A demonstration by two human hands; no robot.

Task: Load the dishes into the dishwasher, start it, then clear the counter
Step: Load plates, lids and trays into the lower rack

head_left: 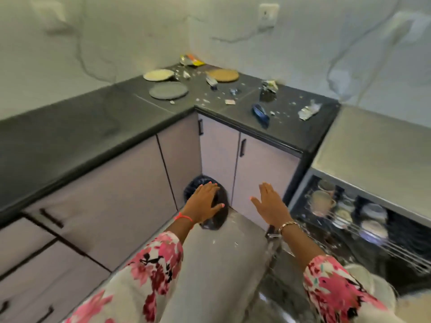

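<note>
While left hand [205, 202] and right hand [271, 207] hover, grey plate [168, 90] well beyond fingers [265, 190]

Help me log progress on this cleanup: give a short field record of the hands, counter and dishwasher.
left hand: open, fingers spread, in front of the bin
right hand: open, empty
counter: cream plate, grey plate, brown plate, scraps, wrappers
dishwasher: open, rack holds dishes, blurred
status: three plates not yet loaded
</note>
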